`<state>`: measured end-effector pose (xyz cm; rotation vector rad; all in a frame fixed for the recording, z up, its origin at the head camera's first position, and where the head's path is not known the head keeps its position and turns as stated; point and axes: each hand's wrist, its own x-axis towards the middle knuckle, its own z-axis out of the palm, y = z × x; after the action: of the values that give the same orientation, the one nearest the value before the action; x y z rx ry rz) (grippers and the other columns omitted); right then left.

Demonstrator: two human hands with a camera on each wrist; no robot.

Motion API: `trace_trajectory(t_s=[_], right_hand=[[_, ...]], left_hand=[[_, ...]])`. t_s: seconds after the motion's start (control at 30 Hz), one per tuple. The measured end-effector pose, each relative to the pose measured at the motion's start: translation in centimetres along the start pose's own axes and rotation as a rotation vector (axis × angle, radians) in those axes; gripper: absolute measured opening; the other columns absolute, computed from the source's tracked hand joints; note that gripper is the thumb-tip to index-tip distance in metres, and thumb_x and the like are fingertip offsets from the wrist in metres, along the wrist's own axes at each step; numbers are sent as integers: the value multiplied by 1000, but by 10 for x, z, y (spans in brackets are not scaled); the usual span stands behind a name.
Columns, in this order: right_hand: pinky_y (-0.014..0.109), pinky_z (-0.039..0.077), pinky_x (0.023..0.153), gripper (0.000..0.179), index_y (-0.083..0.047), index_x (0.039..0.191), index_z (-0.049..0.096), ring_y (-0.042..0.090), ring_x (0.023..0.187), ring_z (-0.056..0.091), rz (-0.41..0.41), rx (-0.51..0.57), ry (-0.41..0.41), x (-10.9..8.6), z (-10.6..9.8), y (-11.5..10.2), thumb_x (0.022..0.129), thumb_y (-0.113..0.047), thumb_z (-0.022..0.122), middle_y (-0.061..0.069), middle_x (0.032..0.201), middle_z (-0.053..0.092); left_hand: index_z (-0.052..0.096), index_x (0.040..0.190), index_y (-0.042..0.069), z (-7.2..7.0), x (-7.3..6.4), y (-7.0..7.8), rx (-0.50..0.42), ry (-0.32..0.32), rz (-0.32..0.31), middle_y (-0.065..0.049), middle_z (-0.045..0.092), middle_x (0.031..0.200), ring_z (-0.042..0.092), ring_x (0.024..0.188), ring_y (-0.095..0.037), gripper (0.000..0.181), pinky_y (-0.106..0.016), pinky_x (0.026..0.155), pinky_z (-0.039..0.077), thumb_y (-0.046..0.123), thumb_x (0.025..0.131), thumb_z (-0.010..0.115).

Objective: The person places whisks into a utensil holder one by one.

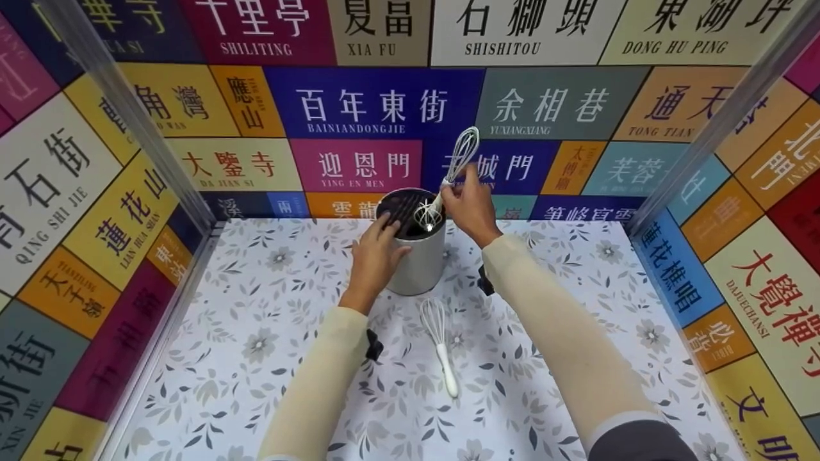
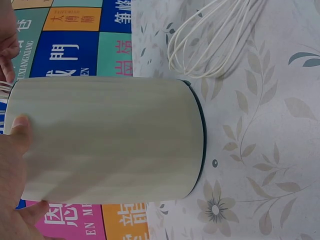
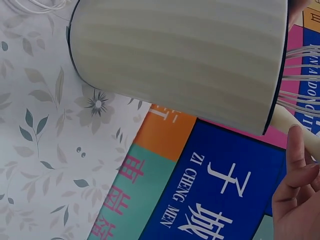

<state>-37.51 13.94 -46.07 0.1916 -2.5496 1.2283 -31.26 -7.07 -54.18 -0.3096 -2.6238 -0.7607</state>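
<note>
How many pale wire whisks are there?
3. One pale wire whisk lies on the flowery white tabletop, another is held by the right hand, another pokes from the light-grey cylindrical container. Others may hide inside.

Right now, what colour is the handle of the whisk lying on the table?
The handle is white; it shows best in the head view.

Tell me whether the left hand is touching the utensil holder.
Touching: the left wrist view shows the left hand with its thumb against the side of the utensil holder.
</note>
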Motion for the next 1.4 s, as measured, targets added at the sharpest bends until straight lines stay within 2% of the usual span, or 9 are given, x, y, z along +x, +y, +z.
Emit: trace_trajectory(t_s=[0.07, 0.23, 0.4, 0.6, 0.9, 1.1, 1.27, 1.4], right_hand=[[36, 55, 64, 33, -12, 122, 49, 17, 76, 75, -2, 10, -18, -1, 2, 1, 99, -31, 62, 7, 100, 79], [38, 58, 71, 32, -10, 122, 55, 20, 82, 76, -4, 34, -44, -2, 6, 4, 97, -26, 66, 11, 102, 79], [36, 58, 71, 31, -9, 119, 57, 21, 83, 76, 20, 38, -51, -1, 8, 6, 95, -24, 68, 11, 103, 78], [35, 58, 69, 38, -5, 125, 57, 21, 91, 75, 37, 44, -57, -1, 7, 7, 95, -26, 69, 12, 107, 77], [37, 59, 73, 31, -13, 114, 56, 18, 88, 76, 48, 47, -64, -3, 7, 7, 95, -33, 70, 10, 107, 78], [40, 60, 76, 33, -11, 114, 56, 18, 89, 76, 43, 47, -59, -3, 4, 7, 95, -36, 69, 11, 104, 79], [40, 60, 76, 33, -12, 113, 57, 18, 84, 77, 44, 71, -56, -5, 2, 7, 95, -38, 68, 9, 102, 79], [44, 59, 79, 44, -20, 121, 57, 18, 91, 76, 18, 52, -77, -8, -2, 6, 94, -53, 66, 8, 107, 79]], left_hand=[[61, 143, 17, 0, 0, 1, 1, -5, -1, -3, 46, 159, 51, 140, -33, 58, -75, 104, 39, 45, 93, 71], [61, 143, 17, -1, 0, 1, -5, -8, -2, -3, 46, 159, 50, 140, -34, 57, -77, 103, 38, 43, 93, 72], [61, 143, 17, 0, 0, -1, -10, -7, -3, -3, 46, 159, 50, 140, -33, 57, -77, 103, 37, 43, 93, 72], [61, 143, 17, 0, -1, -1, -11, 1, 6, -3, 46, 159, 51, 139, -34, 57, -75, 104, 39, 44, 93, 71], [61, 142, 16, 0, -1, -1, -9, 3, 10, -4, 46, 159, 51, 139, -34, 58, -74, 104, 40, 45, 93, 71], [59, 144, 19, -1, -1, 0, 1, -18, -8, -2, 45, 160, 49, 142, -31, 57, -74, 105, 38, 44, 94, 70], [59, 145, 19, -1, -1, 0, -2, -23, -10, -2, 45, 160, 49, 142, -31, 58, -74, 106, 38, 45, 94, 70], [59, 144, 18, -1, -1, 0, 4, -20, -3, -3, 45, 160, 49, 142, -31, 58, -73, 105, 39, 45, 94, 70]])
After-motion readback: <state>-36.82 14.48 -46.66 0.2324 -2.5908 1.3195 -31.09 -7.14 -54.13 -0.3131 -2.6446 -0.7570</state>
